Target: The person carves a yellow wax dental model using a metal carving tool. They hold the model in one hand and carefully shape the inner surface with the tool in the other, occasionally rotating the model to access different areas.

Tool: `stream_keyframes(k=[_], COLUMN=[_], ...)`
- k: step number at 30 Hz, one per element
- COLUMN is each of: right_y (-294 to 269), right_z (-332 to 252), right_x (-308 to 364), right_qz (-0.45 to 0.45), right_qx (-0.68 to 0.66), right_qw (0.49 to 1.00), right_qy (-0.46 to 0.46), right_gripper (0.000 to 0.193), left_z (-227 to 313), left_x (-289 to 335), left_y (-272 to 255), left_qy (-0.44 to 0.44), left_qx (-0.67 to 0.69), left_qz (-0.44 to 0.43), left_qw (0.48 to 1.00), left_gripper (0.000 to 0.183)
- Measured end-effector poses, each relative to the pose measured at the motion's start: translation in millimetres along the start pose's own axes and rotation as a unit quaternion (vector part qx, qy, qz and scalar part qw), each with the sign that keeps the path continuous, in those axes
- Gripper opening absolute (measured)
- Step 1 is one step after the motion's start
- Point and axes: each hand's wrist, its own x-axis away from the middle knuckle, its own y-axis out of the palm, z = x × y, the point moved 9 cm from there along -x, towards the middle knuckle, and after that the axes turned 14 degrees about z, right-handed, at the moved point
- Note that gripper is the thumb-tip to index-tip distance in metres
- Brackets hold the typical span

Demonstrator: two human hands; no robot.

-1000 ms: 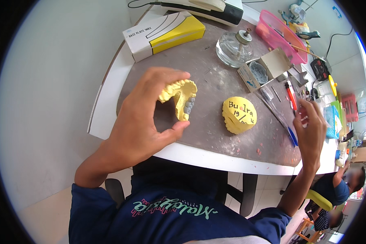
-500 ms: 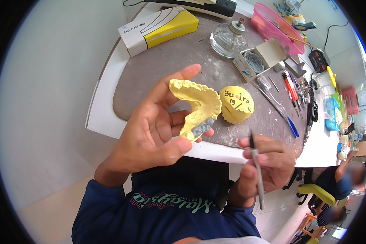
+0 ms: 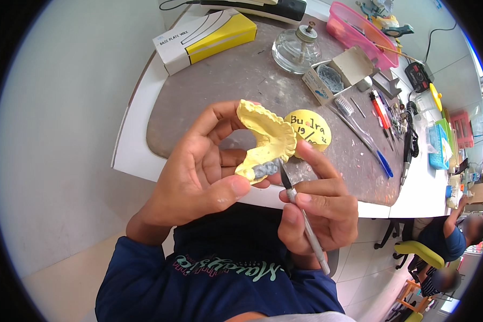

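A yellow plaster dental model point(image 3: 263, 140), shaped like a jaw arch with teeth, is held in my left hand point(image 3: 190, 166) between thumb and fingers. Grey carving wax point(image 3: 266, 169) formed into tooth shapes sits on its near end. My right hand point(image 3: 324, 209) is closed round a silver-handled craft knife point(image 3: 308, 229). The dark blade points up at the grey wax, at its right edge; whether it touches cannot be made out. Behind my right fingers a second yellow plaster model point(image 3: 308, 127), with handwriting on its flat base, rests on the bench.
On the brown bench mat stand a wax box point(image 3: 206, 40), a glass spirit burner point(image 3: 297, 51) and an opened carton of grey wax point(image 3: 330, 78). A toothbrush point(image 3: 362, 131) and several tools lie rightward, near a pink basket point(image 3: 362, 35). Two people sit at the far right.
My right hand has moved left and up, bringing the knife blade to the grey wax. The model in my left hand has shifted slightly, and the view has moved a little.
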Motion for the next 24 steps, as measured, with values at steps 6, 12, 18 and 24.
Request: stream_keyframes(k=[6, 12, 18, 24], right_y=[2.0, 0.2, 3.4, 5.2], right_z=[-0.2, -0.3, -2.4, -3.0], right_x=[-1.2, 0.6, 1.3, 2.7], right_qz=[-0.007, 0.001, -0.029, -0.046], right_qx=[-0.005, 0.005, 0.031, 0.045], right_qw=[1.0, 1.0, 0.999, 0.998], right_qy=[-0.005, -0.002, -0.021, -0.02], right_gripper=[0.023, 0.022, 0.028, 0.03], left_z=[-1.2, 0.2, 2.2, 3.8], left_x=[-0.8, -1.2, -2.5, -2.4], left_y=[1.1, -0.9, -2.3, -4.4], left_qy=[-0.019, 0.03, 0.044, 0.055], left_qx=[0.0, 0.007, 0.014, 0.016], left_qz=[-0.002, -0.017, -0.033, -0.036], left_qw=[1.0, 0.999, 0.998, 0.998], left_gripper=[0.093, 0.095, 0.095, 0.094])
